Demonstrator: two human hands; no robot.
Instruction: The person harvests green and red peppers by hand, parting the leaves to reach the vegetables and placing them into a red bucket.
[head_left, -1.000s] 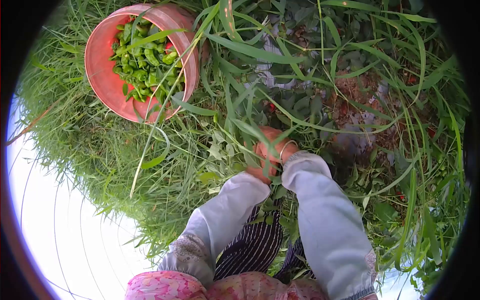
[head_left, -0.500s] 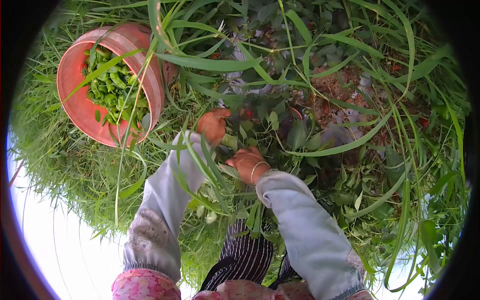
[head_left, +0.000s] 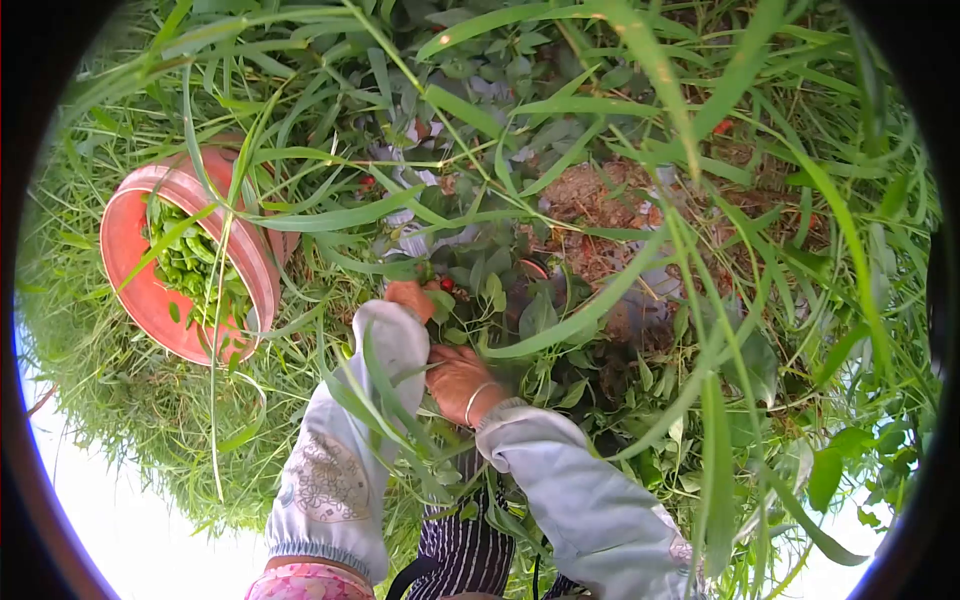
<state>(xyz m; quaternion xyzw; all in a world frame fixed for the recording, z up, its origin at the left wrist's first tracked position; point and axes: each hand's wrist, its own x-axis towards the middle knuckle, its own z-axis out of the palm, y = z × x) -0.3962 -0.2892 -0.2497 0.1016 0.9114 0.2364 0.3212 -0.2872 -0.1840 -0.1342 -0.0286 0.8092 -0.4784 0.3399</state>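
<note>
My left hand (head_left: pixel 412 299) reaches into the leafy plants (head_left: pixel 480 290), close to a small red fruit (head_left: pixel 447 285). The sleeve and leaves cover most of its fingers, so its grip does not show. Just below and to the right is my right hand (head_left: pixel 458 380), with a pale bangle (head_left: pixel 477 401) at the wrist. Its fingers are bent inward among the leaves, and what they hold is hidden. To the left, a tilted pink-red bucket (head_left: pixel 125 290) contains many green peppers (head_left: pixel 190 260).
Long grass blades (head_left: pixel 600 305) hang across the view in front of the plants. Bare soil with straw (head_left: pixel 600 195) and pale sheeting (head_left: pixel 640 285) shows at centre right. My striped trousers (head_left: pixel 465 555) are at the bottom, with thick grass (head_left: pixel 200 430) at left.
The view has shifted, and the bucket now appears lower and slightly further left. Both hands have drawn closer together in the leaves; my left hand is more hidden behind its sleeve.
</note>
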